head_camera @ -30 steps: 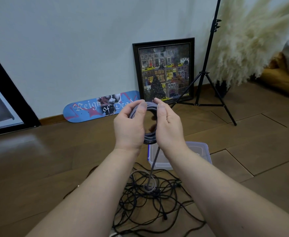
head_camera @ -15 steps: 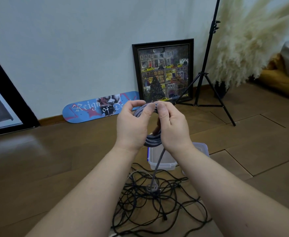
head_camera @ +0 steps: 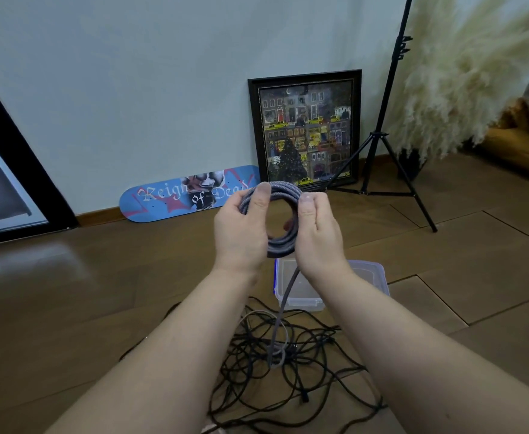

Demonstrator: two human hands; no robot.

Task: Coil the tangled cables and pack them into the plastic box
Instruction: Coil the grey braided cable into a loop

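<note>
The coiled cable (head_camera: 280, 216) looks like braided grey cloth, matt and slightly rough, while the tangled cables (head_camera: 288, 368) on the floor (head_camera: 69, 292) are smooth black rubbery plastic. The box (head_camera: 301, 289) is clear, faintly glossy plastic. The floor is brown wood with a soft sheen; the tripod (head_camera: 379, 136) looks matt black metal.

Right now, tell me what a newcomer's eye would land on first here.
First, the two hands, left hand and right hand, gripping a grey braided cable coil at mid-frame, its tail hanging down. Below lies a tangle of black cables on the wooden floor, beside the clear plastic box. Against the wall lean a framed painting and a blue skateboard deck.
</note>
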